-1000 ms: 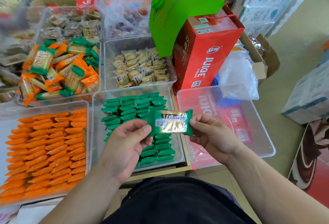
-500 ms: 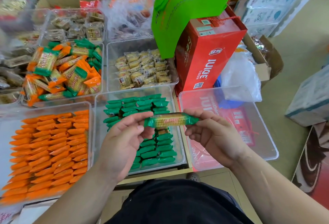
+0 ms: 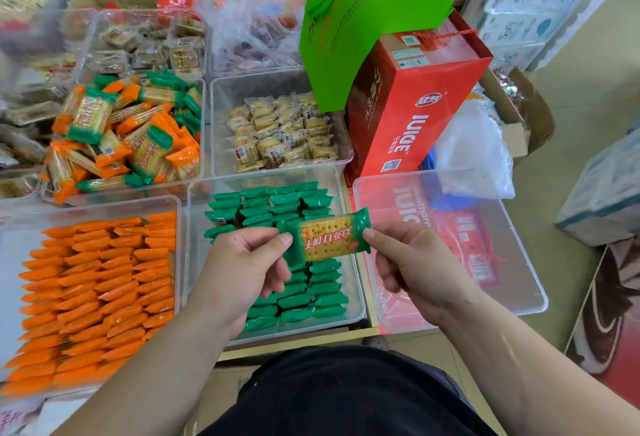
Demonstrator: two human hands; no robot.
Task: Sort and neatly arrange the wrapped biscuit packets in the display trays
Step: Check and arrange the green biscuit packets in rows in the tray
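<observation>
Crowded shop counter: left hand point(image 3: 242, 273) and right hand point(image 3: 412, 269) each pinch an end of one green-wrapped biscuit packet point(image 3: 329, 240) above the clear plastic tray of tidy green rows point(image 3: 195, 245). Orange-packet tray point(image 3: 10, 245) looks full; mixed heap point(image 3: 131, 138) behind awaits sorting.

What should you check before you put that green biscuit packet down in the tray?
1. Grip: ok, left hand and right hand pinch one end each of the green packet.
2. Colour match: ok, it is held over the green tray.
3. Green rows tidy: ok where visible.
4. Free gap in the rows: cannot tell, the hands hide the middle.
5. Orange packets kept apart: ok, in the orange tray.
</observation>
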